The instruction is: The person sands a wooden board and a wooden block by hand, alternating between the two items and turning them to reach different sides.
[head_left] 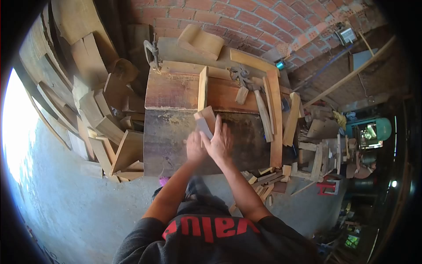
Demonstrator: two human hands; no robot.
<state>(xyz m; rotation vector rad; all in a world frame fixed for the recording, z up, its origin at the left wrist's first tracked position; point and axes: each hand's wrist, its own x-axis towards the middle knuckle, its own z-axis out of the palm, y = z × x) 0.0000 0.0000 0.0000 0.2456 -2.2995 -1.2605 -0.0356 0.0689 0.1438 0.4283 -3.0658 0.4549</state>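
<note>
Both my hands hold a small wooden block (206, 118) over the dark front part of a wooden workbench (171, 136). My left hand (194, 148) grips it from below, fingers curled. My right hand (220, 141) lies over a grey sheet, perhaps sandpaper (203, 128), pressed against the block's face. A narrow wooden strip (202, 88) stands on edge just behind the block.
A hammer (259, 108) and pincers (240, 74) lie at the bench's back right. A metal clamp (152, 52) stands at the back left. Stacked offcuts (105, 127) fill the left side; more scraps (263, 178) lie on the floor to the right. A brick wall (263, 22) is behind.
</note>
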